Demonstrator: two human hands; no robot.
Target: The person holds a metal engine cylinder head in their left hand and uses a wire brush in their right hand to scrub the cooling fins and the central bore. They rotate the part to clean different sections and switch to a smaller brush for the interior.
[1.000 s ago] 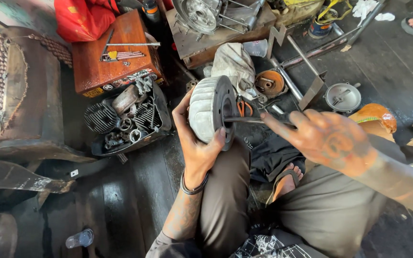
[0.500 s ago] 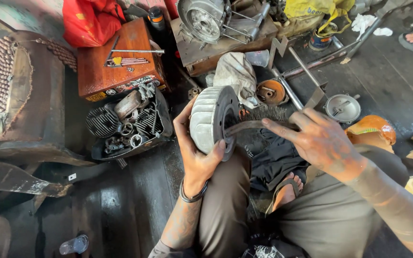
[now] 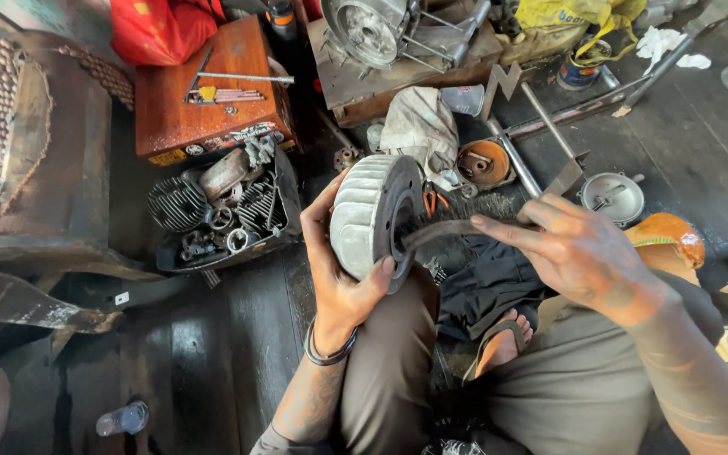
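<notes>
At frame centre, my left hand (image 3: pixel 343 270) grips a finned metal drum (image 3: pixel 372 215) while my right hand's fingers (image 3: pixel 507 232) pinch a curved dark tool (image 3: pixel 436 229) into its open face, scraping inside.

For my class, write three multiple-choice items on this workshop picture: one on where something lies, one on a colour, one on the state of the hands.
1. Where is the tray of engine parts?
A. On the person's lap
B. On the floor in front of the wooden box
C. On top of the wooden box

2. What colour is the cloth bundle behind the wooden box?
A. Red
B. Blue
C. White

3. What does the left hand do?
A. Rests empty on the knee
B. Holds a cup
C. Grips the finned metal drum

Answers: 1 B, the tray sits on the floor below the box. 2 A, the bundle is bright red. 3 C, fingers wrap the drum while the right hand holds a curved tool to its face.
</notes>
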